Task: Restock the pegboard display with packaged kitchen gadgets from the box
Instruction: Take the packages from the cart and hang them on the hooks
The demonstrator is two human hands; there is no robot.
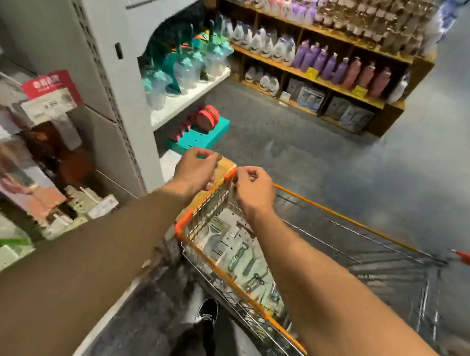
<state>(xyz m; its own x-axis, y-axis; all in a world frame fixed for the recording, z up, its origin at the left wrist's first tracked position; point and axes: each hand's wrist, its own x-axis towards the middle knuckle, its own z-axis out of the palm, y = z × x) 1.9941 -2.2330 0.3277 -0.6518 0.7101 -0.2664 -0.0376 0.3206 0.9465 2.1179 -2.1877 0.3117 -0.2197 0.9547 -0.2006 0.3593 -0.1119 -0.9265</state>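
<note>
Several carded kitchen gadgets [236, 254] lie flat in a cardboard box [223, 163] at the near left corner of an orange-rimmed wire cart [340, 216]. My left hand [195, 169] reaches over the box's tan flap, with curled fingers gripping its edge. My right hand [253, 187] hovers just inside the cart's corner with its fingers curled; I see nothing in it. The pegboard display [25, 159] hangs at my left, crowded with blurred packages under a red price tag [52, 86].
A grey shelf unit [127, 83] with teal spray bottles [182, 63] stands ahead on the left. A teal crate with red items [203, 133] sits on the floor by it. Wooden shelves of detergent bottles [314, 61] line the far side. My shoe [208, 311] is below.
</note>
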